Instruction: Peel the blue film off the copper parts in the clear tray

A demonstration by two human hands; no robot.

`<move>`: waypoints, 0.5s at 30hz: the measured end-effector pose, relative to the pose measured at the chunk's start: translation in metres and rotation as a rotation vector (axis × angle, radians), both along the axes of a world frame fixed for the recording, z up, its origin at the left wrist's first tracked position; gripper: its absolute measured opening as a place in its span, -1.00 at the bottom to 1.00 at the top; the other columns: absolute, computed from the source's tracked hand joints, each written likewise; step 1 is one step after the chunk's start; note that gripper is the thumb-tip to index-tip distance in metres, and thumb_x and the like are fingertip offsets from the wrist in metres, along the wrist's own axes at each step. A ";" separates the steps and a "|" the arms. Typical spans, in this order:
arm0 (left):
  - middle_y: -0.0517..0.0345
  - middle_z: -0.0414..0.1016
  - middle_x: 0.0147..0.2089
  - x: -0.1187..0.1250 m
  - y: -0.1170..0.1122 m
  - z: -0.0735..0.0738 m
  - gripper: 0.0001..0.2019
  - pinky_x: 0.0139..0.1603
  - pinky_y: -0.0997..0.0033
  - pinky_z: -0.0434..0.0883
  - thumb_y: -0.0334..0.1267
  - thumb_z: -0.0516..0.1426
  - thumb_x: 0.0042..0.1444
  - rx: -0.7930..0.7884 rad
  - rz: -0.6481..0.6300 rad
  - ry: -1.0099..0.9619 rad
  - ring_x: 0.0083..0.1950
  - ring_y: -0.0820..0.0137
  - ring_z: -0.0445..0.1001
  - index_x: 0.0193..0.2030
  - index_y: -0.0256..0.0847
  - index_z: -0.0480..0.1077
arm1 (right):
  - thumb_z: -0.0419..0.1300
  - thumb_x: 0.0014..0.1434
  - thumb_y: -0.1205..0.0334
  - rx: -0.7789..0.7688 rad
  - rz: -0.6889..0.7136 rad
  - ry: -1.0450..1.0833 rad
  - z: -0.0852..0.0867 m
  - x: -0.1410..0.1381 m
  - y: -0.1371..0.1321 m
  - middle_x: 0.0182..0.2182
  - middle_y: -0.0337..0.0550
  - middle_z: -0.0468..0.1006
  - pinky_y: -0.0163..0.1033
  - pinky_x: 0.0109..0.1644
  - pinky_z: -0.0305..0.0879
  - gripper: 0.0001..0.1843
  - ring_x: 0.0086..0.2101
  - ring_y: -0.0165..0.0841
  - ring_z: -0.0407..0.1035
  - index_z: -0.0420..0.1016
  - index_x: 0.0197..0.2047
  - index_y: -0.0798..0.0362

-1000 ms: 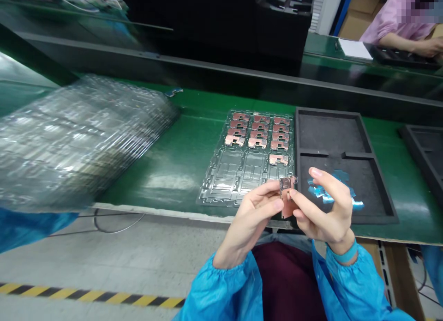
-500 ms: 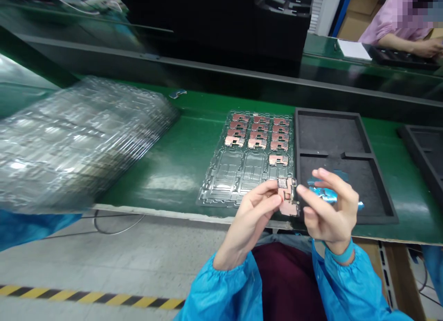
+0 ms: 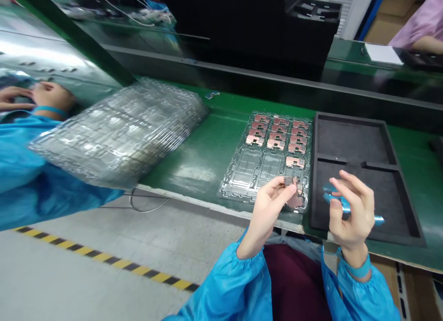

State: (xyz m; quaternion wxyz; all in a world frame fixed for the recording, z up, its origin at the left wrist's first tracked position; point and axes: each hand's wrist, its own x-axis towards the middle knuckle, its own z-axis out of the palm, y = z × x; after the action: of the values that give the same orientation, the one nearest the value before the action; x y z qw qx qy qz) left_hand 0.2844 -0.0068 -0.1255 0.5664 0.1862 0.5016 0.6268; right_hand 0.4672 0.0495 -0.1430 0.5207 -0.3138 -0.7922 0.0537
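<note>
My left hand [image 3: 268,205] pinches a small copper-coloured metal part [image 3: 295,194] above the near right corner of a clear blister tray [image 3: 247,171]. Several like copper parts [image 3: 277,135] fill the tray's far rows, and one lies alone lower down [image 3: 295,162]. My right hand [image 3: 353,210] is apart from the part, over the near compartment of a black foam tray [image 3: 349,160]. Its thumb and fingers hold a strip of blue film [image 3: 334,200]. More blue film [image 3: 380,219] lies in that compartment.
The trays sit on a green conveyor belt [image 3: 194,145]. A tall tilted stack of empty clear trays [image 3: 121,127] lies to the left. A co-worker's blue sleeve [image 3: 34,173] and hands [image 3: 51,97] are at far left. Black trays [image 3: 311,16] stand behind; another person's pink sleeve [image 3: 424,23] shows top right.
My right hand has let go of the copper part and moved right over the black tray with blue film. My left hand alone keeps the part. The view swung left, showing the co-worker's hands.
</note>
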 end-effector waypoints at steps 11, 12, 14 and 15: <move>0.15 0.63 -0.37 0.000 0.003 -0.007 -0.65 -0.30 0.38 0.59 -0.07 0.51 0.03 -0.052 0.058 0.048 -0.42 0.38 0.61 -0.29 -0.24 0.53 | 0.20 0.42 0.39 -0.110 -0.024 -0.017 -0.001 0.002 -0.001 0.20 0.12 0.57 0.02 -0.05 0.69 -0.61 0.00 -0.12 0.59 0.61 0.23 -0.02; 0.15 0.63 -0.36 0.000 0.004 -0.007 -0.65 -0.30 0.40 0.59 -0.07 0.50 0.05 -0.045 0.067 0.035 -0.43 0.40 0.59 -0.29 -0.24 0.51 | 0.19 0.43 0.37 -0.193 0.004 -0.009 -0.001 0.001 -0.004 0.18 0.10 0.58 0.00 -0.06 0.69 -0.64 0.04 -0.10 0.58 0.62 0.21 -0.02; 0.14 0.65 -0.32 0.001 0.005 -0.008 -0.67 -0.28 0.43 0.57 -0.09 0.48 0.09 -0.027 0.090 0.015 -0.41 0.44 0.56 -0.28 -0.23 0.49 | 0.18 0.46 0.32 -0.435 0.106 0.024 -0.001 -0.004 -0.010 0.13 0.06 0.63 -0.09 -0.10 0.67 -0.71 0.07 -0.12 0.58 0.64 0.15 -0.02; 0.13 0.66 -0.30 0.001 0.006 -0.008 -0.68 -0.27 0.44 0.56 -0.10 0.47 0.10 -0.018 0.101 0.013 -0.38 0.44 0.57 -0.27 -0.23 0.49 | 0.18 0.48 0.28 -0.567 0.168 0.056 -0.003 -0.008 -0.014 0.07 0.03 0.66 -0.15 -0.13 0.66 -0.75 0.04 -0.16 0.60 0.64 0.12 -0.01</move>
State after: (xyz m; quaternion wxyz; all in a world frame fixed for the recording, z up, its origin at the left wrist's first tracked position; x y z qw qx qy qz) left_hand 0.2855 -0.0007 -0.1337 0.5324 0.1597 0.5196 0.6489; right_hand 0.4594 0.0359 -0.1456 0.4276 -0.3783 -0.7541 0.3244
